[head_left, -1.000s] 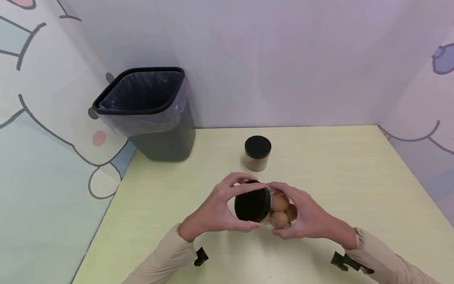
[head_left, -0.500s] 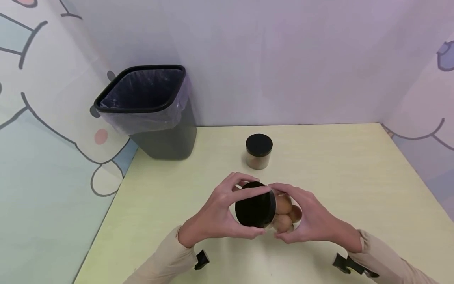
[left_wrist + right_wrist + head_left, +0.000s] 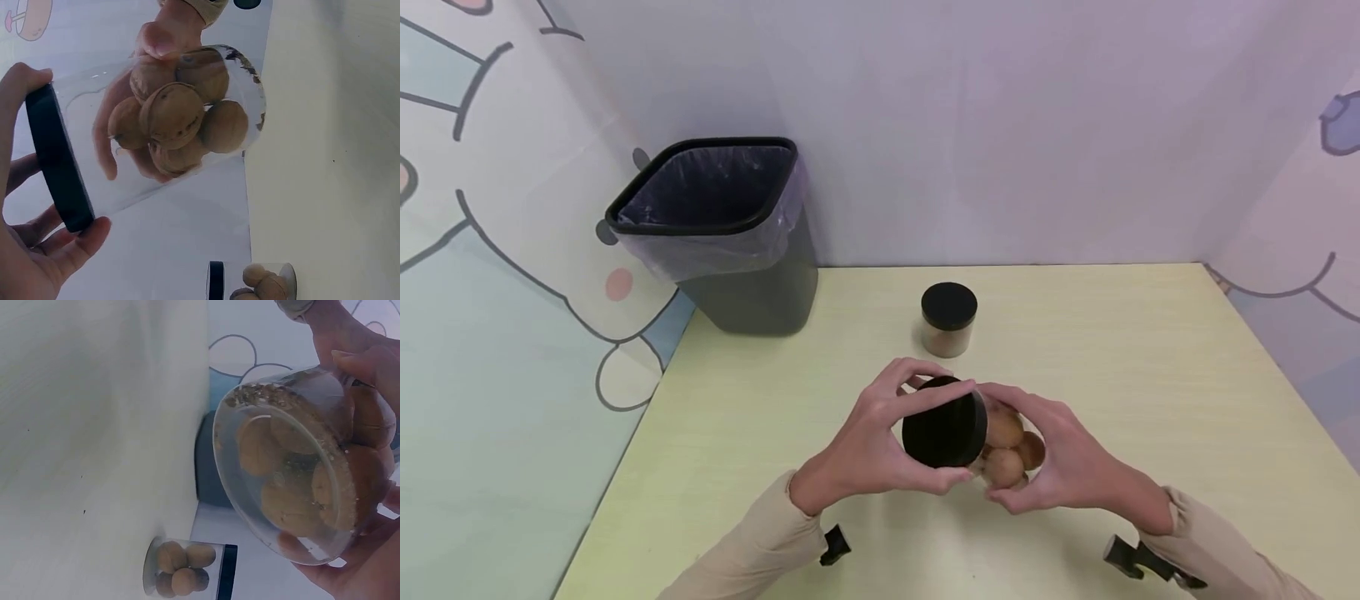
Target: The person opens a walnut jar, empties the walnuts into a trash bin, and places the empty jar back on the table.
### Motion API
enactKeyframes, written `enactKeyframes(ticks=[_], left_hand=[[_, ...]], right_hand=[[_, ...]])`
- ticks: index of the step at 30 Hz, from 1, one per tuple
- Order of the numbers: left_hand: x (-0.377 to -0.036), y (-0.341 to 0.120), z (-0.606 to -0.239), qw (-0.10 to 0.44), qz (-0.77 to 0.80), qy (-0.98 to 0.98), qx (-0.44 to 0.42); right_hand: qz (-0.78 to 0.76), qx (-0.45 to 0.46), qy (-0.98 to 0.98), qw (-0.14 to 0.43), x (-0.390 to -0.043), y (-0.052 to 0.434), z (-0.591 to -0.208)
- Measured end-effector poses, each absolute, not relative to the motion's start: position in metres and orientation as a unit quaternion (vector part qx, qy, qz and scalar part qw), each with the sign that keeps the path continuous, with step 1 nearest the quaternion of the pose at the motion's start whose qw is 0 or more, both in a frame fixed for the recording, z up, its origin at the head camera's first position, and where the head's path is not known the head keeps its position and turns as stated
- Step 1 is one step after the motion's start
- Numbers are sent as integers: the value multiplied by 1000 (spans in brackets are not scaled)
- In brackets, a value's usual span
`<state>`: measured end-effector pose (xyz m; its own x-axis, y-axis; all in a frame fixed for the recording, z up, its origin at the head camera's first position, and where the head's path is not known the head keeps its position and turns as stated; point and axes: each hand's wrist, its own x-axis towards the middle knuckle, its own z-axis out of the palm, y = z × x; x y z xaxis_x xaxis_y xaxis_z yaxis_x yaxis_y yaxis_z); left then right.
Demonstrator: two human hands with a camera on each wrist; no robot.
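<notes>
Both hands hold a clear jar of walnuts, tipped on its side over the table. My left hand grips its black lid, with the fingers over the top and the thumb below. My right hand curls round the clear body near the base. Several walnuts lie in the base half, and brown crumbs collect along the bottom edge. In the left wrist view the lid sits on the mouth of the jar. Parts of the right fingers show through the clear wall.
A second black-lidded jar with walnuts stands upright behind the hands. At the back left is a grey bin with a black rim and a plastic liner. The pale table meets a wall at the back.
Both hands and the jar have shifted slightly to the right, dipping a little and then rising again. The grips look the same, and the second jar stays in place.
</notes>
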<state>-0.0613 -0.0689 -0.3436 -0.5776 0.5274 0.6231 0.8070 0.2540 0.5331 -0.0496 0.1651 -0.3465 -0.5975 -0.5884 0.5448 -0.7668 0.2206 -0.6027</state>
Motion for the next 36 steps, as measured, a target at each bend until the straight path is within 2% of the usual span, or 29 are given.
enactKeyframes(ticks=[3, 11, 20, 29, 36], left_hand=[[-64, -69, -347, 159, -432, -774, -435], [-71, -69, -352, 224, -357, -767, -483], [-72, -64, -358, 245, -353, -780, -454], [-74, -64, -360, 275, -338, -767, -471], [-79, -59, -360, 297, -361, -744, -477]], right_hand=[[454, 441, -769, 87, -52, 166, -350], [462, 437, -772, 14, -55, 172, -374], [452, 416, -787, 60, -48, 160, -345], [435, 401, -805, 37, -57, 165, -374], [441, 396, -805, 35, -56, 164, -379]])
